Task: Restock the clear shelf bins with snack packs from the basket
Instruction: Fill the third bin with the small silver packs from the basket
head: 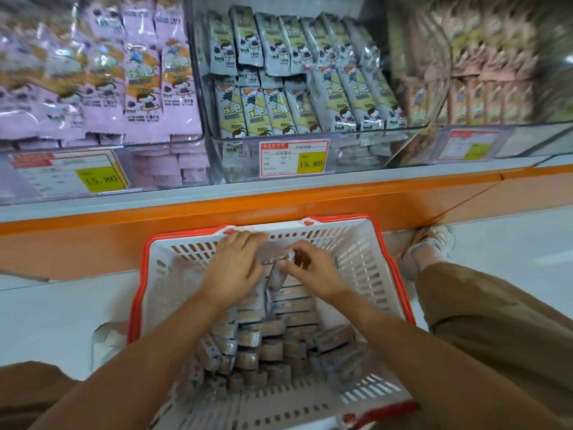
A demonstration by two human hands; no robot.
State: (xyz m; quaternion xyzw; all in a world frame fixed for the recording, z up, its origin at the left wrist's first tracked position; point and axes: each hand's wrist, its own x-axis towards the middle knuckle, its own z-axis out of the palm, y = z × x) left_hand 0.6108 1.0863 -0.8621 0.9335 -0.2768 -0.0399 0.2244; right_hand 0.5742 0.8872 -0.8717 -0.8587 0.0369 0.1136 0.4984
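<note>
A white basket with a red rim (145,274) stands on the floor below the shelf, holding several grey snack packs (269,339) stacked on edge. Both my hands are inside its far end. My left hand (235,268) lies spread over the packs with its fingers around a bunch of them. My right hand (313,268) pinches the top of a grey pack (277,276) next to the left hand. Above, the middle clear bin (366,150) holds the same grey-and-yellow packs (279,110) in rows.
A clear bin of pink packs (102,88) sits left of the middle bin; a blurred bin of beige packs (483,97) sits right. Price tags (293,158) hang on the bin fronts. An orange shelf edge (279,203) runs above the basket. My shoe (428,249) rests at the right.
</note>
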